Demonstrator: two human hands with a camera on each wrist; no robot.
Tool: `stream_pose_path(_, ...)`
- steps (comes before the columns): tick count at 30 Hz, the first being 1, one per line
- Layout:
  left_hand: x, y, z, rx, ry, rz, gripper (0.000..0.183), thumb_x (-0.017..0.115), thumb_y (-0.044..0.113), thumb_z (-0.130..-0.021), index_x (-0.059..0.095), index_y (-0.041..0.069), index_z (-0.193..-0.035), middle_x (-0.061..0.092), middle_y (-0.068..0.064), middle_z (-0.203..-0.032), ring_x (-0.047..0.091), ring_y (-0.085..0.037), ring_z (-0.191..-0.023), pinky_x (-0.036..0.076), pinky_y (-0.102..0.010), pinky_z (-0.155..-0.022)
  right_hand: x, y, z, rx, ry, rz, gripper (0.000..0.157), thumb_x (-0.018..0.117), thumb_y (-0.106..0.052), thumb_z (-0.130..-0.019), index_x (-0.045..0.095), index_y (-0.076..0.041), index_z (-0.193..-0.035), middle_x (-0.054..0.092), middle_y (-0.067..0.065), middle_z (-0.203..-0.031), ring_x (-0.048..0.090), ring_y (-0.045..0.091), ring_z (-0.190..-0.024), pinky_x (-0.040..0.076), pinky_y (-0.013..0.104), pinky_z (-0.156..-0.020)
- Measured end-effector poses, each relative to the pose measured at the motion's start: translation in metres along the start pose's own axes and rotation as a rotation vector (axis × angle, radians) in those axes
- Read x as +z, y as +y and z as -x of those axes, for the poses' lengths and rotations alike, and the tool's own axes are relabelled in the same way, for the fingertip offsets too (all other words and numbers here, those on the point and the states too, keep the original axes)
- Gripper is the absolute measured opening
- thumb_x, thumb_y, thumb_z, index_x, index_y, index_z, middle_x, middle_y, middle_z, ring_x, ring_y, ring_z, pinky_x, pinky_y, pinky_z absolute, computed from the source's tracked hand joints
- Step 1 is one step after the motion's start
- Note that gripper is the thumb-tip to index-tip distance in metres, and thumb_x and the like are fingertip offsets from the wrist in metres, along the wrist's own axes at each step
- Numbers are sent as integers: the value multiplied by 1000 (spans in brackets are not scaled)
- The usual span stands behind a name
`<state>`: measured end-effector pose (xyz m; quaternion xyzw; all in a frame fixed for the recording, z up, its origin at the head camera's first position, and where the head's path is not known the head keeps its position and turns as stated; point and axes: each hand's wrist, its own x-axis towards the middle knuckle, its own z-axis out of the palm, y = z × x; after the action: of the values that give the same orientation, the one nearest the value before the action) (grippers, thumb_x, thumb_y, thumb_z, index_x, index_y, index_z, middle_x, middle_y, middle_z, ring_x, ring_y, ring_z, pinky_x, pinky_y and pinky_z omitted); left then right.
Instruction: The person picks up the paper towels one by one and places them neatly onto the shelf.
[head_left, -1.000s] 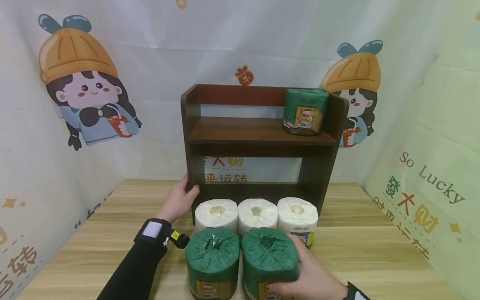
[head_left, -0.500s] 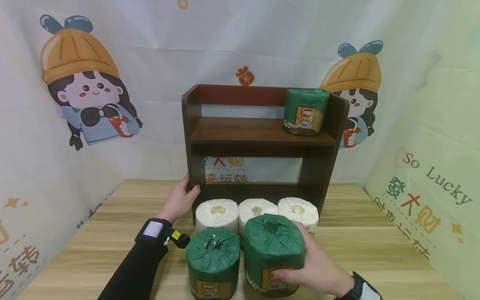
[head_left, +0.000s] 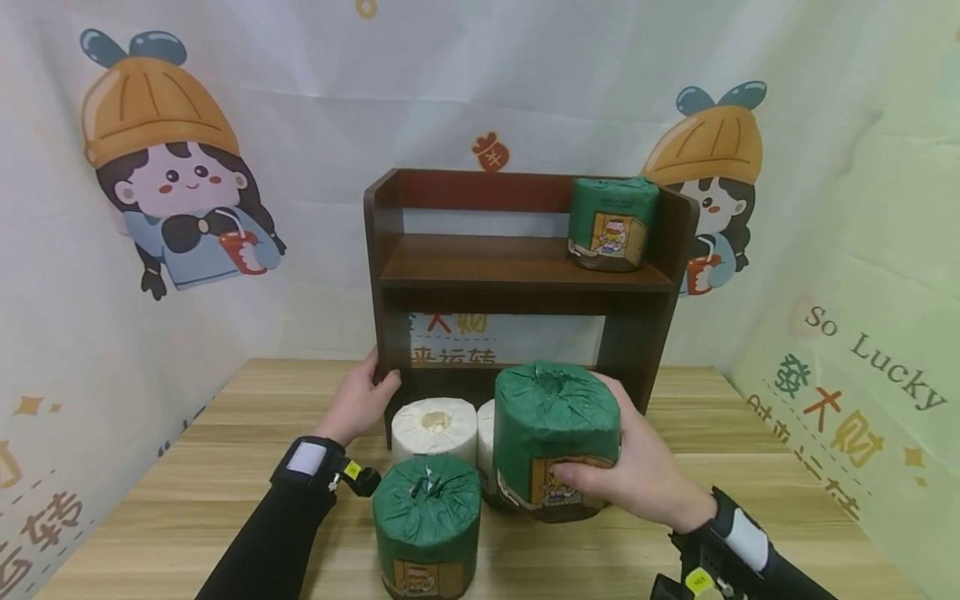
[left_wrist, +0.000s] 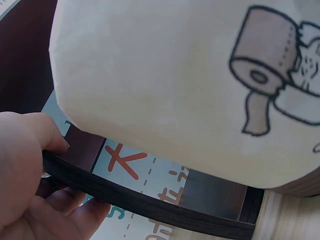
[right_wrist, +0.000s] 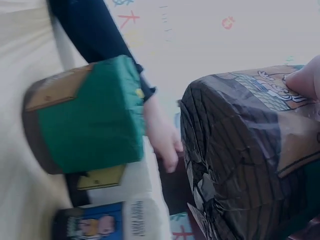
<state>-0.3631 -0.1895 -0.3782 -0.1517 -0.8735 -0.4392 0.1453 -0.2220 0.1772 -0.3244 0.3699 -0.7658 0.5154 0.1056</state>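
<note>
In the head view, my right hand (head_left: 648,467) grips a green-wrapped toilet roll (head_left: 557,433), thumb on its front picture. The roll is raised off the table; the right wrist view shows its dark underside (right_wrist: 225,150). My left hand (head_left: 360,404) holds the left side panel of a dark brown shelf (head_left: 517,258), thumb and fingers on either side of the panel edge (left_wrist: 145,200). Another green toilet roll (head_left: 426,525) stands upright at the front. Behind it is a white toilet roll (head_left: 435,427); the other white rolls are mostly hidden by the raised one.
A further green toilet roll (head_left: 611,225) stands at the right end of the upper shelf board. The wooden table (head_left: 750,500) meets printed cloth (head_left: 315,167) hung at the back and sides.
My right hand has lifted the green toilet roll from the table's front, upward and toward the shelf, so it now covers the right-hand white rolls. My left hand stays on the shelf.
</note>
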Motion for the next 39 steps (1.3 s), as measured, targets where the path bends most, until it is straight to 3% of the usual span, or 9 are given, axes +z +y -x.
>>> stream_pose_path(7,0,-1,-1,23,5,3,55,48,25,-104,29,12,-154,47,-20,-141,49,-33,-120,46,-55,-96,-13,-8,-22,6,63,-17,89,80,-14,-79,22,-15,-147,41,6,-138,49,23,-117,47,52,-92)
stream_pose_path(23,1,-3,-3,18,6,18,53,49,25,-104,31,14,-153,47,-19,-142,47,-34,-122,44,-57,-96,-37,-28,-79,9,243,57,81,75,-25,-82,27,-19,-147,48,2,-130,52,18,-110,48,49,-91)
stream_pose_path(39,0,1,-2,18,8,7,51,50,23,-103,35,13,-151,50,-19,-138,50,-30,-118,47,-54,-94,-56,-36,-119,43,328,104,82,74,-39,-84,24,-22,-147,50,3,-127,52,18,-109,47,49,-91)
